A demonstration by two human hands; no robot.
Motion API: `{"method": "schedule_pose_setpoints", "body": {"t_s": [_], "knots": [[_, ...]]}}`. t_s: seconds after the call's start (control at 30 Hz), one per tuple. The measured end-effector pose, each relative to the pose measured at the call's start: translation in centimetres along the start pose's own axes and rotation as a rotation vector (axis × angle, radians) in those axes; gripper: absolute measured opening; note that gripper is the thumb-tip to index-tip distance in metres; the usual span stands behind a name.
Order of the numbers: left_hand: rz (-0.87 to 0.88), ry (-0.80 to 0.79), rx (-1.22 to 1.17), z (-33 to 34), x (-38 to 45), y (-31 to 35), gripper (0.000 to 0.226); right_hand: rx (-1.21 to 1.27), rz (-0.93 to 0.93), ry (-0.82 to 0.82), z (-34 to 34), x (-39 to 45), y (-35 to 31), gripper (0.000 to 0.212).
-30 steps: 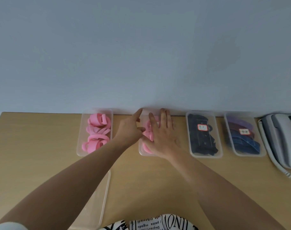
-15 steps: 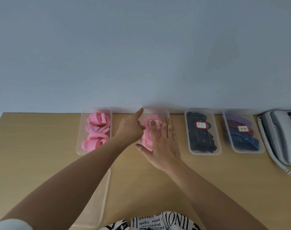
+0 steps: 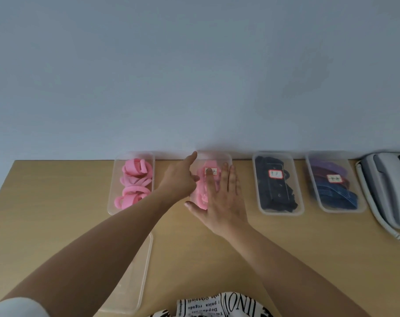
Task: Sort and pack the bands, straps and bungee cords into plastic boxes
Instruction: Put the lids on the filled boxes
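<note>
1. We have one view only, from a camera worn on the head, so no second view shares any of the scene.
2. It looks forward and down at the wooden table (image 3: pixel 57 202) from its near edge.
3. Beyond the table's far edge, the wall (image 3: pixel 194 65) fills the upper half.
4. Both forearms enter from below, close to the lens.

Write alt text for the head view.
Both hands, left hand and right hand, rest on a lidded clear plastic box of pink bands, second in a row of four boxes along the wooden desk.
</note>
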State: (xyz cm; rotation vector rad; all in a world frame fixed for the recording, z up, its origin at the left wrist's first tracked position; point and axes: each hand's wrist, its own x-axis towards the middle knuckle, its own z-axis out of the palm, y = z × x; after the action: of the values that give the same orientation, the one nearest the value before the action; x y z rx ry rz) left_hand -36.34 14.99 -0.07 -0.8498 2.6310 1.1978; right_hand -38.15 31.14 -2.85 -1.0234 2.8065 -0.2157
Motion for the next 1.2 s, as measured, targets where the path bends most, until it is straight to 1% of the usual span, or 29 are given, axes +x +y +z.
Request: {"method": "schedule_pose_setpoints", "body": {"t_s": [0.07,0.13,0.2,0.3,0.37,0.4,0.47,0.53,0.63,0.73,0.8,0.87,0.97,1.07,1.13,1.2], "knots": [[0.006,0.039,0.043,0.0,-0.8,0.2,0.064,-0.009,-0.009,-0.023,-0.2,-0.1,0.0,0.107],[0.055,0.162,0.116,-0.1,-2.1,0.1,0.050,-0.017,-0.003,-0.056,-0.4,-0.1,0.0,0.108],[0.148,0.279,0.147,-0.5,-3.9,-0.4,0.036,-0.022,0.024,-0.093,-0.8,0.0,0.1,0.110],[0.310,0.382,0.158,-2.0,-6.8,-2.0,0.027,-0.064,0.045,-0.102,-1.8,-0.1,-0.5,0.106],[0.412,0.440,0.205,-3.3,-8.4,-3.6,0.025,-0.103,0.028,-0.044,-2.5,-0.8,-1.6,0.094],[0.449,0.472,0.221,-4.0,-9.2,-4.5,0.025,-0.111,0.010,0.021,-2.7,-1.3,-2.4,0.085],[0.487,0.519,0.238,-5.3,-10.8,-6.7,0.027,-0.097,-0.032,0.155,-2.5,-2.9,-4.5,0.064],[0.499,0.548,0.244,-6.5,-12.5,-9.3,0.027,-0.066,-0.051,0.220,-2.0,-4.6,-7.3,0.051],[0.472,0.551,0.235,-7.9,-15.2,-13.3,0.030,-0.055,-0.064,0.221,-0.8,-7.2,-12.4,0.044],[0.423,0.526,0.224,-8.8,-17.7,-16.9,0.034,-0.043,-0.054,0.133,0.9,-9.5,-17.2,0.045],[0.380,0.491,0.228,-9.2,-19.1,-19.0,0.036,-0.048,-0.016,0.028,2.3,-10.8,-19.8,0.051],[0.335,0.456,0.226,-9.6,-20.3,-20.9,0.036,-0.042,0.061,-0.093,4.0,-11.7,-22.0,0.061],[0.315,0.411,0.215,-10.1,-21.9,-23.4,0.033,-0.033,0.164,-0.204,6.1,-12.6,-24.5,0.078],[0.315,0.381,0.219,-10.6,-23.1,-25.3,0.032,-0.053,0.202,-0.236,7.2,-13.6,-26.4,0.088],[0.314,0.370,0.211,-11.0,-23.5,-26.3,0.031,-0.058,0.211,-0.218,7.4,-14.1,-27.2,0.084],[0.315,0.370,0.204,-11.1,-23.4,-26.8,0.030,-0.054,0.180,-0.203,7.2,-14.3,-27.6,0.076]]}}
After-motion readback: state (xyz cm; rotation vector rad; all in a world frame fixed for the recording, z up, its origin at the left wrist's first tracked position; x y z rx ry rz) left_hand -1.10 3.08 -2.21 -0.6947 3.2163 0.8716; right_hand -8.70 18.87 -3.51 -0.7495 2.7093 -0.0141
